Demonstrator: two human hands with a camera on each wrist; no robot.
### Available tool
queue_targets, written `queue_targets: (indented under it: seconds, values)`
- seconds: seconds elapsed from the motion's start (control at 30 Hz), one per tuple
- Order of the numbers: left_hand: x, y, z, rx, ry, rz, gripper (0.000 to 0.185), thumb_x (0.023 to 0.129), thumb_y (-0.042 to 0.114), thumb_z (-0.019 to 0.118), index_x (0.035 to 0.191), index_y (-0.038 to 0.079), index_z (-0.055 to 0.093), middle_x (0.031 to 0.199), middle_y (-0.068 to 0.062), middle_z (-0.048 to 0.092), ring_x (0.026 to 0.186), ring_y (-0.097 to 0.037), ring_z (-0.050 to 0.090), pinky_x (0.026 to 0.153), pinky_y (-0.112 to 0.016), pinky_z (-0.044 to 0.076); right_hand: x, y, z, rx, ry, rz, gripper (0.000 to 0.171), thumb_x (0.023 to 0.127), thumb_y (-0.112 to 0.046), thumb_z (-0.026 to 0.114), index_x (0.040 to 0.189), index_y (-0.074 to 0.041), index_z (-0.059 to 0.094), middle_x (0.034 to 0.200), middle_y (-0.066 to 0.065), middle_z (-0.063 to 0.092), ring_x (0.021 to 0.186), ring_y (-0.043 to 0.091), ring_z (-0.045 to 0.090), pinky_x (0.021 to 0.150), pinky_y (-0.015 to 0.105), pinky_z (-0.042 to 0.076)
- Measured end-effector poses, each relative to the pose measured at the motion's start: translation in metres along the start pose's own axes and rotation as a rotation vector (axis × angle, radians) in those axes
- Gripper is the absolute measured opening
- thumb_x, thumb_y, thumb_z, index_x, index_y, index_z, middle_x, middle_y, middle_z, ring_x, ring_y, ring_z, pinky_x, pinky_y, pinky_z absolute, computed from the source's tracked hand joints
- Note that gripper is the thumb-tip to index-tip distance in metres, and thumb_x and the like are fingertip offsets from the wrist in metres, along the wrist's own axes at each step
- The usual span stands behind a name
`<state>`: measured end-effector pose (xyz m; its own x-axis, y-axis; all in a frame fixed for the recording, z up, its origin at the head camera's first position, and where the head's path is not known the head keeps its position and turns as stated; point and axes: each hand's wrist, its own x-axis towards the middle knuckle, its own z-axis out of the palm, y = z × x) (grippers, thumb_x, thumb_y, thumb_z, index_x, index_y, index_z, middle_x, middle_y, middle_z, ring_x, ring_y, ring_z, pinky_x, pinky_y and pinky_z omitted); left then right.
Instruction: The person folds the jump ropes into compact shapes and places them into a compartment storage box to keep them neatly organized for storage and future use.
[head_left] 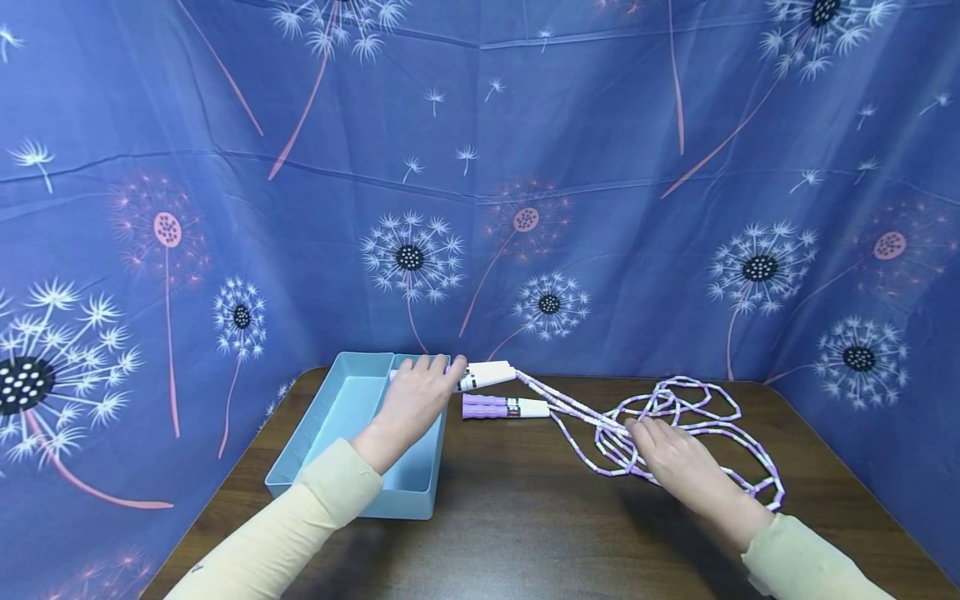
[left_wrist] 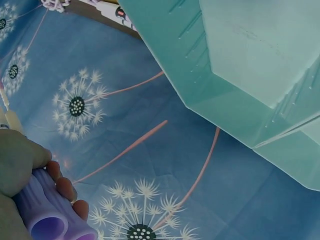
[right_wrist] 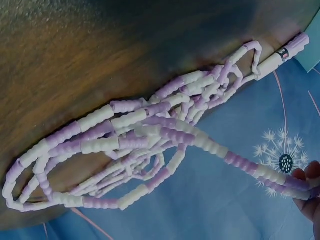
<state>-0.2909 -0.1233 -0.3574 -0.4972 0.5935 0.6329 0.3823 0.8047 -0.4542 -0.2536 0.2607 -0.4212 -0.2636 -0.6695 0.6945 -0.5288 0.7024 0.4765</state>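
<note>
My left hand [head_left: 416, 398] grips a pair of purple-and-white jump rope handles [head_left: 487, 375] above the bin's right side. Two hollow purple handle ends [left_wrist: 49, 226] stick out of that hand in the left wrist view. From the handles, two beaded strands [head_left: 562, 402] run right to my right hand [head_left: 678, 460], whose thumb and fingers pinch them. Below lies another purple-and-white handle [head_left: 506, 407] on the table. White and purple beaded rope [right_wrist: 95, 132] lies looped on the tabletop around and behind the right hand. Where one rope ends and another begins, I cannot tell.
A light blue bin [head_left: 300, 433] with a divider stands on the left of the brown wooden table [head_left: 525, 508]. Blue cloth with dandelion prints [head_left: 480, 108] hangs behind the table and at its sides.
</note>
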Motion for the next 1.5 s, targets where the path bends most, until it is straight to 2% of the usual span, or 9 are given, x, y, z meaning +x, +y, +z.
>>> queue_targets:
  seconds: [0.17, 0.4, 0.7, 0.97, 1.13, 1.33, 1.43, 1.5]
  values:
    - [-0.001, -0.002, 0.001, -0.003, -0.02, -0.012, 0.031, 0.088, 0.005, 0.056, 0.117, 0.012, 0.051, 0.086, -0.008, 0.061, 0.066, -0.025, 0.058, 0.049, -0.033, 0.037, -0.001, 0.001, -0.001, 0.008, 0.012, 0.028, 0.036, 0.103, -0.014, 0.02, 0.096, 0.002, 0.052, 0.074, 0.01, 0.052, 0.057, 0.025, 0.052, 0.047, 0.037, 0.041]
    - [-0.001, -0.003, 0.001, -0.002, -0.025, -0.015, 0.03, 0.089, 0.003, 0.053, 0.117, 0.012, 0.051, 0.084, -0.007, 0.06, 0.064, -0.025, 0.057, 0.048, -0.032, 0.036, -0.001, 0.004, -0.001, -0.012, 0.026, 0.099, 0.034, 0.101, -0.019, 0.028, 0.082, 0.0, 0.048, 0.065, 0.008, 0.048, 0.052, 0.026, 0.047, 0.043, 0.036, 0.033]
    - [0.0, 0.0, 0.003, 0.006, -0.012, -0.013, 0.028, 0.088, 0.003, 0.056, 0.114, 0.012, 0.051, 0.08, -0.006, 0.059, 0.062, -0.024, 0.056, 0.047, -0.031, 0.033, 0.019, -0.002, -0.009, -0.024, 0.021, 0.03, 0.03, 0.1, -0.012, 0.026, 0.084, -0.001, 0.049, 0.066, 0.007, 0.045, 0.052, 0.026, 0.048, 0.042, 0.035, 0.034]
    - [0.006, 0.015, 0.001, 0.003, -0.038, -0.01, 0.038, 0.081, 0.0, 0.063, 0.114, 0.012, 0.049, 0.076, -0.005, 0.056, 0.058, -0.022, 0.053, 0.047, -0.029, 0.033, 0.042, -0.013, -0.011, -0.004, 0.02, -0.011, 0.03, 0.099, -0.011, 0.025, 0.078, -0.005, 0.046, 0.062, 0.003, 0.044, 0.043, 0.018, 0.042, 0.038, 0.029, 0.029]
    - [0.01, 0.028, -0.001, -0.005, -0.067, -0.01, 0.035, 0.084, 0.003, 0.061, 0.115, 0.012, 0.05, 0.079, -0.006, 0.06, 0.059, -0.023, 0.055, 0.047, -0.03, 0.036, 0.058, -0.018, -0.011, 0.011, 0.031, -0.041, 0.03, 0.098, -0.013, 0.025, 0.076, -0.006, 0.043, 0.058, 0.001, 0.038, 0.041, 0.014, 0.034, 0.036, 0.026, 0.024]
    - [0.016, 0.045, 0.0, 0.0, -0.006, -0.003, 0.022, 0.084, 0.005, 0.06, 0.102, 0.013, 0.051, 0.07, -0.004, 0.055, 0.055, -0.021, 0.052, 0.045, -0.03, 0.034, 0.075, -0.025, -0.008, -0.018, 0.057, -0.074, 0.029, 0.096, -0.009, 0.023, 0.073, -0.007, 0.041, 0.056, 0.001, 0.035, 0.038, 0.016, 0.03, 0.037, 0.027, 0.018]
    - [0.019, 0.054, 0.001, -0.001, 0.027, 0.001, 0.02, 0.083, 0.016, 0.064, 0.097, 0.014, 0.05, 0.068, -0.003, 0.053, 0.055, -0.021, 0.053, 0.046, -0.029, 0.034, 0.082, -0.027, -0.007, -0.031, 0.06, -0.086, 0.028, 0.093, -0.007, 0.022, 0.072, -0.008, 0.041, 0.055, 0.001, 0.035, 0.038, 0.016, 0.031, 0.037, 0.026, 0.017]
    - [0.02, 0.059, 0.0, -0.011, 0.034, 0.001, 0.028, 0.081, 0.03, 0.068, 0.095, 0.014, 0.05, 0.068, -0.003, 0.054, 0.056, -0.021, 0.054, 0.046, -0.029, 0.034, 0.087, -0.028, -0.008, -0.034, 0.06, -0.093, 0.028, 0.094, -0.008, 0.023, 0.073, -0.008, 0.042, 0.055, 0.001, 0.036, 0.038, 0.016, 0.03, 0.038, 0.026, 0.016]
